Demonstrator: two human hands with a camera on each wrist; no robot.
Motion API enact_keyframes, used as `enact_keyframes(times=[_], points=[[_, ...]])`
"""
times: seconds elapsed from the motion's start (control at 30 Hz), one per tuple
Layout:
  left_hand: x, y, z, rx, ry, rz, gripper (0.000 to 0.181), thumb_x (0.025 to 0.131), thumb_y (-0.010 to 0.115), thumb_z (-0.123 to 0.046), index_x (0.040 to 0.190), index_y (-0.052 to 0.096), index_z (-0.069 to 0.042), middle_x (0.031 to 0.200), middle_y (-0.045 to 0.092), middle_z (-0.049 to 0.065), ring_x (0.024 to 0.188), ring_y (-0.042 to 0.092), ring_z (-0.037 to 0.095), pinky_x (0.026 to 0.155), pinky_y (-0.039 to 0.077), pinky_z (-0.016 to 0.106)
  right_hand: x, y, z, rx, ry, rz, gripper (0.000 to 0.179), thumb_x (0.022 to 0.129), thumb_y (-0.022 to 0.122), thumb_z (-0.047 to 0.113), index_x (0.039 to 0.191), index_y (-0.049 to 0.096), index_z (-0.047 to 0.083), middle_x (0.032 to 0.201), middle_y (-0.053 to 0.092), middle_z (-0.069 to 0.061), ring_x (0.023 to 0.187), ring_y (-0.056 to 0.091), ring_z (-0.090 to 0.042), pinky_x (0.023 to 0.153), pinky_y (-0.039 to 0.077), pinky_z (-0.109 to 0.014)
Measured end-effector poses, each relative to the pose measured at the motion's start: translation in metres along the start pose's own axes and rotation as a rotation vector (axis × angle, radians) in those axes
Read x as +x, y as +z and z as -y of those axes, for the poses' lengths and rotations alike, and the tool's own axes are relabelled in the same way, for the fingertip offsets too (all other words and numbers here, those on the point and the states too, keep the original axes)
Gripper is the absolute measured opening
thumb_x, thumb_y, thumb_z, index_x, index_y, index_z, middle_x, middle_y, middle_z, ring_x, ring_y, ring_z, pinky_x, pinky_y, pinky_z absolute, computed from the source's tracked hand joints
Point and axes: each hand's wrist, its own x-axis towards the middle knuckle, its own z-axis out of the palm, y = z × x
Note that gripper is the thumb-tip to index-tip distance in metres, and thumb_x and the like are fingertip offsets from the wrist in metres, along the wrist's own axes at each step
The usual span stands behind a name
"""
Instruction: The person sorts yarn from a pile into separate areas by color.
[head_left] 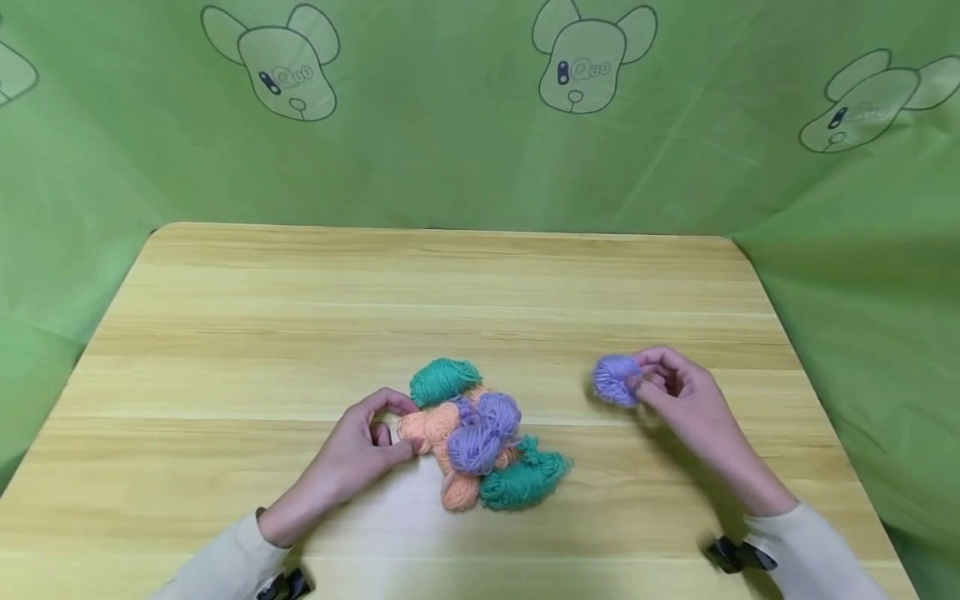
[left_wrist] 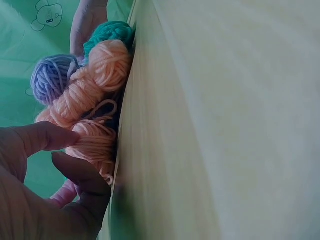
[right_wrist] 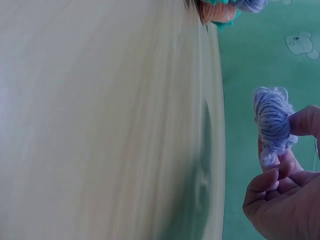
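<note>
In the head view, a pile of small yarn skeins lies at the table's middle front: peach skeins [head_left: 429, 427], purple skeins [head_left: 474, 448] on top, and a green skein [head_left: 444, 381] behind with another green skein [head_left: 525, 482] at the front right. My left hand [head_left: 360, 446] is at the pile's left side, thumb and fingers pinching the end of a peach skein [left_wrist: 92, 142]. Off to the right, my right hand [head_left: 690, 404] holds a separate purple skein [head_left: 617, 380] between thumb and fingers, raised above the table. The right wrist view shows this purple skein [right_wrist: 272, 122] upright in the fingertips.
The wooden table [head_left: 247, 333] has rounded far corners. Green cloth [head_left: 450, 167] printed with animal heads hangs behind it and at both sides. Dark bands sit at both sleeve cuffs [head_left: 802, 550].
</note>
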Motion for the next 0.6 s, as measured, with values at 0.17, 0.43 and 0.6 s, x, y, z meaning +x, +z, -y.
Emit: enact_keyframes(times=[0.17,0.43,0.6], points=[[0.000,0.000,0.000,0.003,-0.001,-0.003,0.042,0.085,0.084,0.003,0.124,0.069,-0.003,0.069,0.050,0.003,0.057,0.044,0.011,0.050,0.037,0.021,0.000,-0.009,-0.011,-0.012,0.050,-0.023,0.025,0.105,0.071,0.011,0.126,0.066,-0.002,0.096,0.067,-0.001,0.081,0.057,-0.013,0.064,0.049,-0.023],[0.000,0.001,0.001,-0.001,0.004,-0.010,0.041,0.084,0.081,0.006,0.121,0.068,-0.002,0.082,0.056,0.007,0.059,0.046,0.010,0.051,0.038,0.021,0.001,-0.022,-0.023,-0.024,0.116,-0.047,0.026,0.106,0.069,0.014,0.126,0.065,-0.002,0.097,0.068,0.007,0.082,0.059,-0.012,0.064,0.052,-0.023],[0.001,0.003,-0.001,0.009,0.013,-0.016,0.040,0.084,0.081,0.007,0.120,0.068,-0.002,0.093,0.061,0.010,0.061,0.047,0.010,0.052,0.039,0.021,0.000,-0.031,-0.029,0.000,0.151,-0.071,0.021,0.107,0.069,0.013,0.123,0.065,-0.001,0.095,0.068,0.011,0.083,0.059,-0.011,0.064,0.052,-0.021]])
